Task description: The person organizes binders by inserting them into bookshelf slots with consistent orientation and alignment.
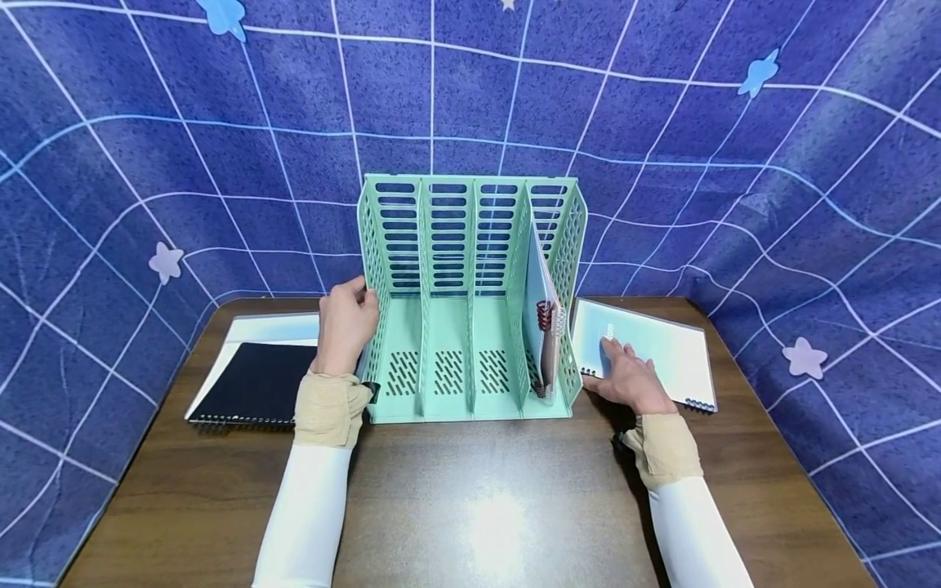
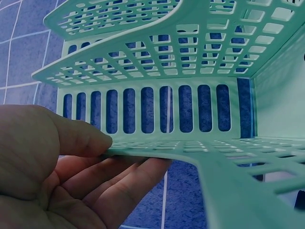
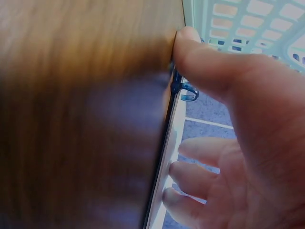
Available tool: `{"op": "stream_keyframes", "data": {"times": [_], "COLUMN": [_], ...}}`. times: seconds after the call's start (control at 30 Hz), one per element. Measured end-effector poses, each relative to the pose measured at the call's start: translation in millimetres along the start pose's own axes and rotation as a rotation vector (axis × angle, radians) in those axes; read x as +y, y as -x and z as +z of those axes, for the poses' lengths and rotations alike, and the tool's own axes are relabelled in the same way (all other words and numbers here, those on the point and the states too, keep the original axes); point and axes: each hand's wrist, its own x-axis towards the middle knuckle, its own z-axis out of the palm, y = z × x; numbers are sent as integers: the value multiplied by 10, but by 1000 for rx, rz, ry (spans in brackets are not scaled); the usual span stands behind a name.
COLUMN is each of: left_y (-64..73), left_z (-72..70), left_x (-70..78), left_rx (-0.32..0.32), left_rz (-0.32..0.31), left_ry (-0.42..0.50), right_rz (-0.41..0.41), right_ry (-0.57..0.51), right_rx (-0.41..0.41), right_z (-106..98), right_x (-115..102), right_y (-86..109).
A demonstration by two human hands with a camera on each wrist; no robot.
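The left hand (image 2: 52, 143) pinches the edge of the mint-green rack's near side wall (image 2: 209, 183), thumb on the inner face, fingertips against the outer. Beyond stands a perforated divider (image 2: 167, 21). A back panel (image 2: 120, 109) with long slots closes the far side, and pale-lined blue cloth (image 2: 186, 191) shows through its openings.

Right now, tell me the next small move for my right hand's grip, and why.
Probably work the right grip's thumb under the near edge of the light-blue-and-white spiral notebook: it lies flat on the table, with the thumb at its coil-bound edge. The left grip pinches the mint-green file organizer's side wall, which may steady it.
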Motion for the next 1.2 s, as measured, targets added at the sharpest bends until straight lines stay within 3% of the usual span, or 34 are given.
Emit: {"op": "stream_keyframes", "data": {"times": [0.27,0.57,0.8,0.97,1.2], "left_y": [6,3,3,-2,7], "left_z": [-6,-6,2,15,16], "left_x": [7,10,-11,-13,-16], "left_rx": [-2,6,3,9,8], "left_rz": [-16,-16,-22,-7,16], "left_ry": [4,7,8,8,5], "right_rz": [-51,-113,-117,-114,-142], "right_ry": [47,84,108,148,118], "right_rx": [84,-25,-54,3,118], "right_z": [-29,3,32,62,48], "right_x": [-41,-127,-244,-268,-217], "right_y": [19,10,29,19,24]}}
